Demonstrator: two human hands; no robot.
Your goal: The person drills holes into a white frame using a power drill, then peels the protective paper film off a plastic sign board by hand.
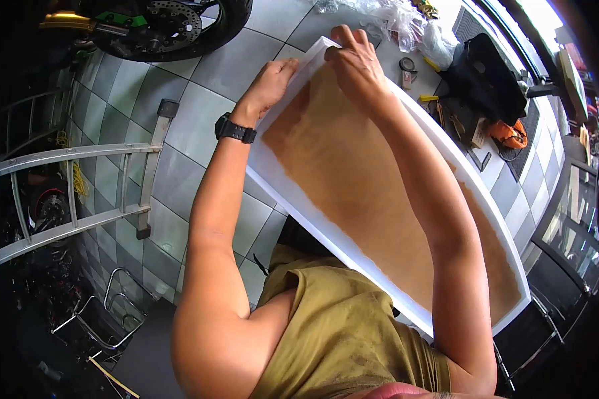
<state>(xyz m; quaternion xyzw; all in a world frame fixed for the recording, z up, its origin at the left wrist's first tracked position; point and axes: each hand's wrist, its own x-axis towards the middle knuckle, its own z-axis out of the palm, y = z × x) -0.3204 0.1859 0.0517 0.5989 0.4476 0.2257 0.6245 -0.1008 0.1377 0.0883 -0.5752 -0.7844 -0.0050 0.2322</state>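
Note:
A long board (353, 173) with a brown, unevenly edged middle and a white border lies slantwise in front of my body. Its near end reaches past my right forearm, and its far corner points away from me. My left hand (271, 86), below a black wristwatch (235, 128), holds the board's left edge near the far end, fingers close together. At the far corner, my right hand (357, 65) has its fingers bent over the white rim. My right forearm crosses above the brown surface and hides part of it. What supports the board underneath is hidden.
A motorcycle wheel (180, 30) stands at upper left, above a metal ladder (80, 159). Clear plastic bags (406, 26), a tape roll (406, 64), a black bag (486, 76) and an orange item (509, 135) lie right of the board. Grey tiles (199, 113) cover the floor.

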